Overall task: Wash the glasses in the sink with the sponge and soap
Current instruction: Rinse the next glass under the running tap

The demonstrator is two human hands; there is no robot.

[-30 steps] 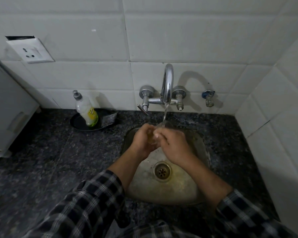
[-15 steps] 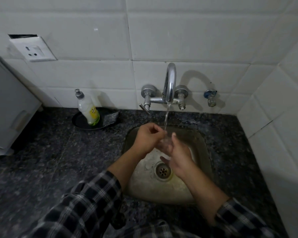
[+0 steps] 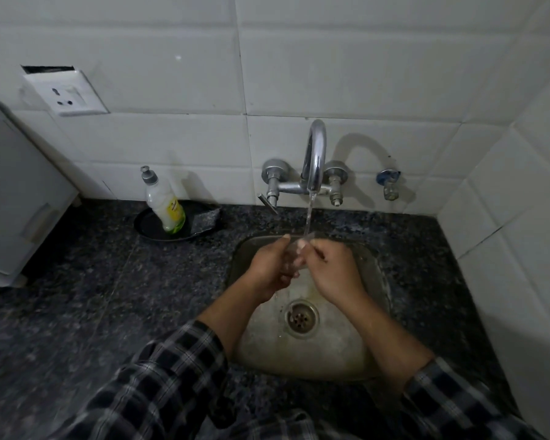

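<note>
A small clear glass (image 3: 296, 254) is held between both hands over the steel sink (image 3: 375, 274), under the running stream from the tap (image 3: 315, 154). My left hand (image 3: 269, 266) grips its left side with curled fingers. My right hand (image 3: 332, 269) holds its right side, fingers curled at the rim. The glass is mostly hidden by the hands. A soap bottle (image 3: 164, 203) stands on a black dish (image 3: 146, 225) at the back left, with a dark sponge (image 3: 205, 219) beside it.
A dark granite counter (image 3: 92, 296) surrounds the sink. A white appliance (image 3: 16, 201) stands at the left edge. White tiled walls close in behind and on the right. A wall socket (image 3: 65, 92) sits above the counter. The drain (image 3: 300, 317) lies below my hands.
My right hand has moved from beneath the glass up to its right side. Both hands stay under the running water.
</note>
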